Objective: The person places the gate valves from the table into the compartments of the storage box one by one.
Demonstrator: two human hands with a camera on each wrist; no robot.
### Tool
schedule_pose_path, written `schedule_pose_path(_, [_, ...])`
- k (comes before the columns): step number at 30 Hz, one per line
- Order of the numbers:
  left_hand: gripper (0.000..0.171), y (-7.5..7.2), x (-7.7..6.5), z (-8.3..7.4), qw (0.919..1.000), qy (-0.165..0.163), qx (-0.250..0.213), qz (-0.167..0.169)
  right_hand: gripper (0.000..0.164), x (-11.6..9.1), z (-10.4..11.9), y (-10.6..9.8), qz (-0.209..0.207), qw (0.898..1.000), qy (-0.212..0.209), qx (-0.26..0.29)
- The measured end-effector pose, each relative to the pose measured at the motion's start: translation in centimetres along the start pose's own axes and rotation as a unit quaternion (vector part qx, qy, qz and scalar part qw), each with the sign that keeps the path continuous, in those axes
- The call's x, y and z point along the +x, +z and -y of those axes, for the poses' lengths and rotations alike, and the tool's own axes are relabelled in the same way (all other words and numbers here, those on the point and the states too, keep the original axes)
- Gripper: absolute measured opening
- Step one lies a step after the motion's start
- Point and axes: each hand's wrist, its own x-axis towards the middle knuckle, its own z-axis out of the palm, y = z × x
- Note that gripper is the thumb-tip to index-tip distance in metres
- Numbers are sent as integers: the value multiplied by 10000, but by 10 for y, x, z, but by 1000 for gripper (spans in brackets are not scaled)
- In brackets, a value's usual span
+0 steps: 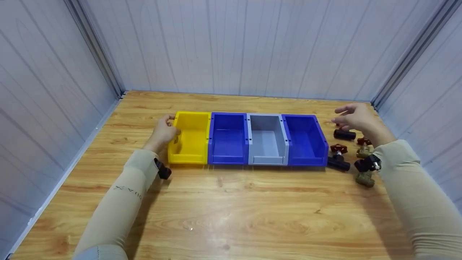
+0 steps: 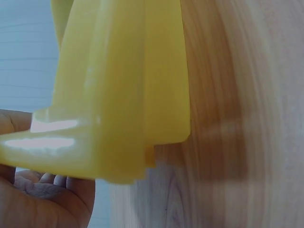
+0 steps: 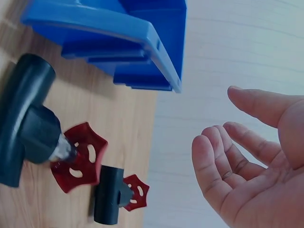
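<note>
My left hand (image 1: 164, 131) grips the left side wall of a yellow storage bin (image 1: 187, 159), the thumb over the wall and fingers along its outer side. In the left wrist view the bin's wall (image 2: 118, 95) hides part of that hand. Fingers spread and holding nothing, my right hand (image 1: 355, 117) hovers at the far right. Below it lie a black valve with a red handwheel (image 3: 109, 194) and, nearer to me, a second such valve (image 1: 338, 165), close to the right-hand blue bin (image 1: 306, 161).
Between the yellow bin and the right-hand blue one stand another blue bin (image 1: 228, 159) and a grey bin (image 1: 268, 160), side by side in one row. Brass valves (image 1: 365, 179) lie near the right forearm. White panel walls (image 1: 231, 47) surround the wooden table (image 1: 231, 216).
</note>
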Motion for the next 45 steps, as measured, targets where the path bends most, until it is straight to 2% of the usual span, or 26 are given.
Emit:
schedule_pose_path(7, [65,1,0,0,10000,86,-37,-29,65,-3,-6,-17,-161,9998,-19,99])
schedule_pose_path(15, [68,1,-1,3,9999,29,-168,22,78,-4,-20,-37,-232,9996,158,67])
schedule_pose_path(21, [64,4,-2,3,9999,60,-137,-61,85,-6,-35,-49,-68,9994,335,26])
schedule_pose_path(27, [63,5,-1,2,9995,32,-299,-40,92,-8,-52,-58,76,9987,500,117])
schedule_pose_path(34, [64,6,-1,3,9992,52,-400,-43,89,-10,-74,-65,450,9966,662,203])
schedule_pose_path(41, [69,7,1,3,9987,-8,-519,-7,93,-14,-95,-68,749,9931,892,-98])
schedule_pose_path(45, [71,5,0,3,9988,-23,-487,38,88,-17,-103,-67,774,9914,1029,-216])
